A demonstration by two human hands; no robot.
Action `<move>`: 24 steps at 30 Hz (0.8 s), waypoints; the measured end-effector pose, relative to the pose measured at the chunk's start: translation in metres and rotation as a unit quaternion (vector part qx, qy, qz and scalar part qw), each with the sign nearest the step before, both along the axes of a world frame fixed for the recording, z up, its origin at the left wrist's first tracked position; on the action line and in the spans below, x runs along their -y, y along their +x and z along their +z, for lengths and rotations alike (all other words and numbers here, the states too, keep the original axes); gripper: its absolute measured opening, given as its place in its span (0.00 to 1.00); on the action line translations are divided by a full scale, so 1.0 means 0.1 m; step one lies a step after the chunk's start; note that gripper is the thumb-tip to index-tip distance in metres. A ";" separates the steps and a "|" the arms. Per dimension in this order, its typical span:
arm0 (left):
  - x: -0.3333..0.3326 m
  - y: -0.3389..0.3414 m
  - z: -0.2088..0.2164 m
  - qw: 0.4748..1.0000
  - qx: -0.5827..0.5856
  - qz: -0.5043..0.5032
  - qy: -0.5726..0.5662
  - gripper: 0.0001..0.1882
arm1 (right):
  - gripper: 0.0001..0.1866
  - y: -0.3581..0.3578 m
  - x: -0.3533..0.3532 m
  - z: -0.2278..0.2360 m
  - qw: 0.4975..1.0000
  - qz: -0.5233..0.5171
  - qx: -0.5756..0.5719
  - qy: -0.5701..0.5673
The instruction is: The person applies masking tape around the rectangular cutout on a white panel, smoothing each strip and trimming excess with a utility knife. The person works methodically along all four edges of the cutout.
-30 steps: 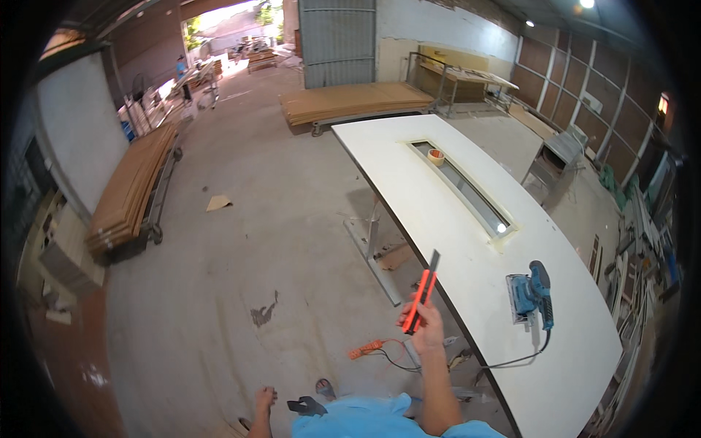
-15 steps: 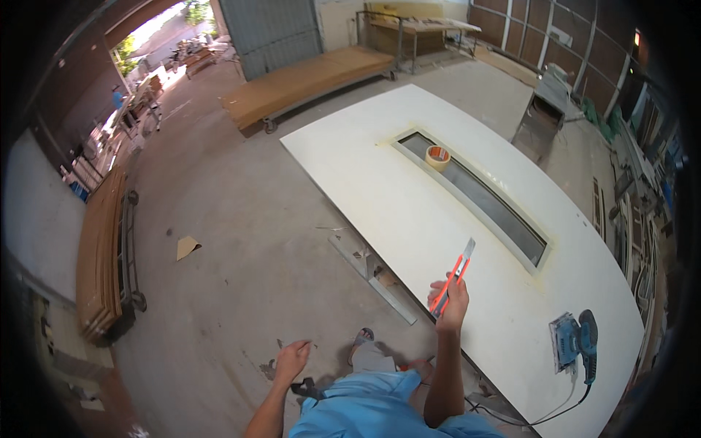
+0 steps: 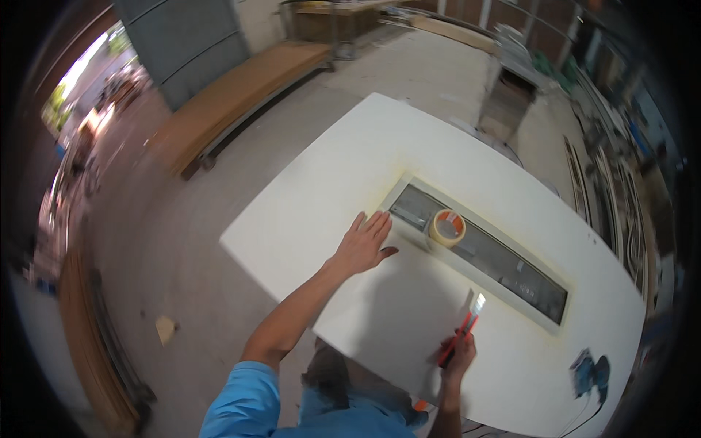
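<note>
A large white door panel [image 3: 314, 197] lies flat in front of me, with a long narrow glass window [image 3: 504, 269] set in a raised frame. My left hand [image 3: 363, 244] rests on the panel, fingers spread, its tips close to the near left corner of the window frame. In my right hand [image 3: 458, 356] is a red utility knife [image 3: 467, 330], its blade extended and pointing away from me above the panel. A roll of masking tape [image 3: 447, 228] sits on the glass toward the window's left end, partly over the frame edge.
On the panel's right part lies a blue power sander [image 3: 590, 374] with its cord trailing off the near edge. A low cart with brown boards [image 3: 241, 95] stands at the far left. Brown panels [image 3: 91, 343] lean at the left. A metal stand [image 3: 507, 95] is beyond the panel.
My left hand has moved from beside my body up onto the panel near the window frame. I have leaned closer to the panel, with the knife still in my right hand.
</note>
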State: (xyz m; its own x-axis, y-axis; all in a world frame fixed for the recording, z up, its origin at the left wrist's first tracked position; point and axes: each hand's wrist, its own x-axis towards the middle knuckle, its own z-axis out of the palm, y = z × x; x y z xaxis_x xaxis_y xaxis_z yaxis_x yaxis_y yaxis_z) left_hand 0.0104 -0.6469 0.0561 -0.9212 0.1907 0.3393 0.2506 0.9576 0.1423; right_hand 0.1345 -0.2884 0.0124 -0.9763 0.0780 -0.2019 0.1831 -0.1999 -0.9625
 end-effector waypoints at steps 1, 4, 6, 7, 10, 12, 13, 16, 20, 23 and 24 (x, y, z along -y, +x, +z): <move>0.23 -0.47 -0.06 0.999 0.018 -0.029 -0.013 0.41 | 0.11 -0.06 0.15 -0.04 0.999 -0.039 0.020 0.022; 0.69 -1.05 -0.35 0.990 0.072 -0.117 -0.005 0.46 | 0.10 -0.18 0.47 -0.08 0.986 -0.160 0.051 0.017; 0.82 -1.02 -0.52 0.981 0.114 -0.159 -0.006 0.52 | 0.11 -0.24 0.59 -0.04 0.966 -0.243 0.069 0.049; 0.90 -0.95 -0.57 0.979 0.110 -0.170 0.004 0.52 | 0.12 -0.28 0.68 -0.02 0.949 -0.303 0.076 0.046; 1.06 -0.80 -0.56 0.972 0.151 -0.181 0.019 0.54 | 0.15 -0.43 0.83 0.00 0.925 -0.372 0.079 0.029; 1.16 -0.78 -0.48 0.966 0.176 -0.185 0.044 0.54 | 0.15 -0.50 0.89 0.00 0.913 -0.404 0.046 0.044; 1.16 -0.74 -0.41 0.957 0.192 -0.209 0.060 0.53 | 0.16 -0.53 0.88 0.00 0.895 -0.442 0.044 0.053; 1.38 -0.76 -0.30 0.932 0.227 -0.272 0.070 0.45 | 0.16 -0.52 0.89 -0.04 0.871 -0.479 0.033 0.109; 1.83 -1.25 -0.36 0.892 0.149 -0.410 0.121 0.32 | 0.17 -0.53 0.87 -0.15 0.828 -0.535 0.007 0.167; 1.88 -2.16 -0.48 0.888 -0.028 -0.447 0.107 0.22 | 0.18 -0.61 1.00 -0.22 0.774 -0.610 -0.067 0.153; 1.87 -2.39 -0.50 0.892 -0.029 -0.440 0.101 0.21 | 0.18 -0.59 1.15 -0.22 0.744 -0.649 -0.061 0.145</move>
